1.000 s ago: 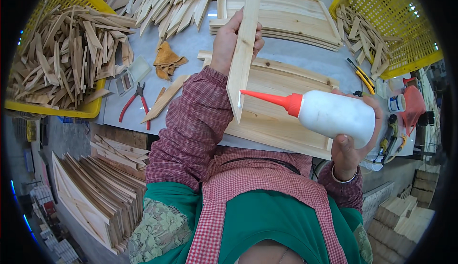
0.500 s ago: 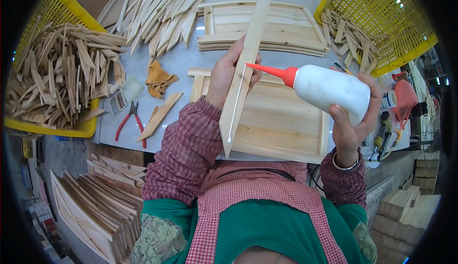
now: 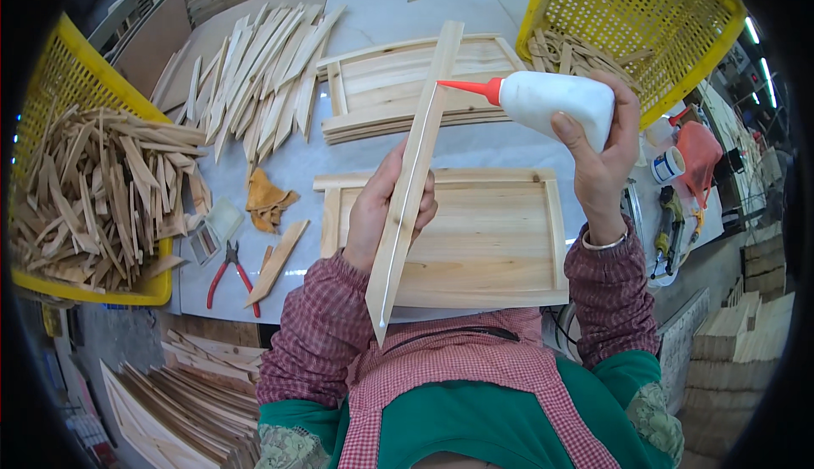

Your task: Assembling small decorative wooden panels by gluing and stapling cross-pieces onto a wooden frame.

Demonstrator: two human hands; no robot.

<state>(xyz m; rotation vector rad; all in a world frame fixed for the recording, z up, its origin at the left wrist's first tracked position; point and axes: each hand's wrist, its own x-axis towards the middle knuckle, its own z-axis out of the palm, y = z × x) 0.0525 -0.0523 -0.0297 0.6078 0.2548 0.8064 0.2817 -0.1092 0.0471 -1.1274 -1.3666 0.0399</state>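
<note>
Head view: clasping wooden strip (image 3: pixel 416 168) in curled left hand (image 3: pixel 381 206) above left part of framed panel (image 3: pixel 487 248); slanting strip's long axis away and slightly right, pointing angled end nearward past panel. Gripping white bottle (image 3: pixel 551 100) in wrapped right hand (image 3: pixel 606 164) beyond panel's right part, aiming red nozzle (image 3: pixel 475 88) leftward at strip.

Worktop (image 3: pixel 500 148), periphery.
Red-handled pliers (image 3: pixel 231 255) lie near a crumpled orange-brown cloth (image 3: pixel 268 202); at right, white tub (image 3: pixel 668 165) beside red bag (image 3: pixel 699 159).
</note>
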